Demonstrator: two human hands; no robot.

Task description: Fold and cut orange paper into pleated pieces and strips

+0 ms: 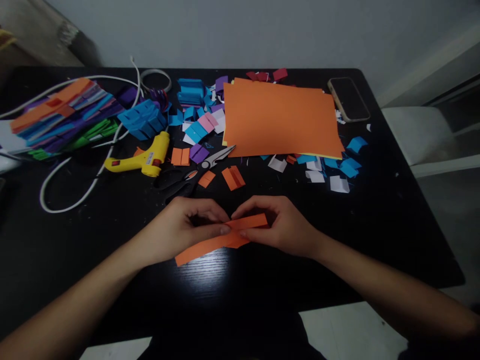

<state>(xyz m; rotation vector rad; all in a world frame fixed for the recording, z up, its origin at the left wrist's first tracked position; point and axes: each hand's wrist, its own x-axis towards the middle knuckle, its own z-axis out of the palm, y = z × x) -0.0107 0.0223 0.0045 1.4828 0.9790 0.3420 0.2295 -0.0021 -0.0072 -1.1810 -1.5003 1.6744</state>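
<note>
Between both hands, just above the near part of the black table, is a folded orange paper strip (204, 248). My left hand (191, 222) pinches it near its middle, thumb on top. My right hand (279, 222) pinches it a little to the right, thumb and forefinger closed on the paper. A small flap of orange hangs below the strip near the right thumb. Beyond the hands lie black-handled scissors (213, 159) with blades parted, and small folded orange paper pieces (233, 178).
A stack of orange sheets (281, 120) lies at the back centre, with coloured scraps around it. A yellow glue gun (144, 157), a white cable (42, 190) and bundled folded strips (75, 115) occupy the left. A phone (348, 99) rests at the back right of the table (375, 240).
</note>
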